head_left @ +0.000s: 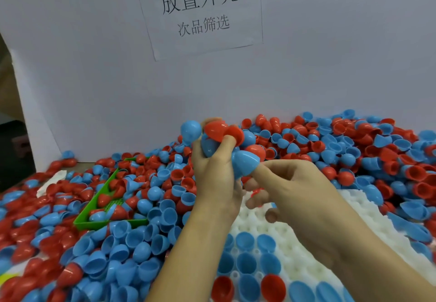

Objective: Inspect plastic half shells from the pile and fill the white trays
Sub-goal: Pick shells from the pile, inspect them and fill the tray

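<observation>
Factory sorting station: heaped shells, a moulded white tray, printed sign on partition.

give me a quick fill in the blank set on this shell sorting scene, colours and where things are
1. The right hand has a ____ shell capped over its fingertip.
2. The left hand grips a cluster of blue and ____ shells.
3. The small tray half buried in the pile is ____.
4. Shells already sit in the ____ tray under the hands.

Missing words: blue, red, green, white
</observation>
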A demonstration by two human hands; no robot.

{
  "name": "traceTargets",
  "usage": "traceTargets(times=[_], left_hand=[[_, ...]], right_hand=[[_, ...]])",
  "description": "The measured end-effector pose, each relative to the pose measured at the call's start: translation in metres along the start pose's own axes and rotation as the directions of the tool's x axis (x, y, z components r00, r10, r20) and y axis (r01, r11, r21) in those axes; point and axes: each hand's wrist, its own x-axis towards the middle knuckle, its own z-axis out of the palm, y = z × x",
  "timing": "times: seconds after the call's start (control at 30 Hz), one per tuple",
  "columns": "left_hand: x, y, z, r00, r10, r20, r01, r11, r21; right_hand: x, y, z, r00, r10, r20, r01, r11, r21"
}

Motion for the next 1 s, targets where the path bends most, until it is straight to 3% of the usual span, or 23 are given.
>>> traceTargets(times=[0.3, 0.6, 0.77, 0.9, 1.0], left_hand=[[-0.005, -0.002, 0.004, 0.983, 0.168, 0.079, -0.177, 0.977, 0.12], [-0.007, -0.009, 0.008, 0.986, 0.151, -0.074, -0.146, 0.987, 0.062], [-0.009, -0.014, 0.009, 0.974, -0.048, -0.22, 0.035, 0.997, -0.063], [0.0, -0.014, -0.002, 0.933, -0.266, -0.242, 0.241, 0.962, -0.128], [0.01, -0.005, -0.012, 0.909, -0.3, -0.291, 0.244, 0.946, -0.213]], right_hand=[[-0.002, -0.001, -0.003, 0.995, 0.093, 0.045, -0.099, 0.981, 0.164], [-0.002, 0.001, 0.0, 0.995, 0.102, -0.012, -0.096, 0.963, 0.253], [-0.001, 0.004, 0.005, 0.997, 0.074, -0.038, -0.065, 0.978, 0.197], [-0.002, 0.0, 0.004, 0.992, 0.044, -0.114, -0.02, 0.978, 0.21], [-0.006, -0.009, -0.003, 0.993, -0.013, -0.12, 0.031, 0.987, 0.155]])
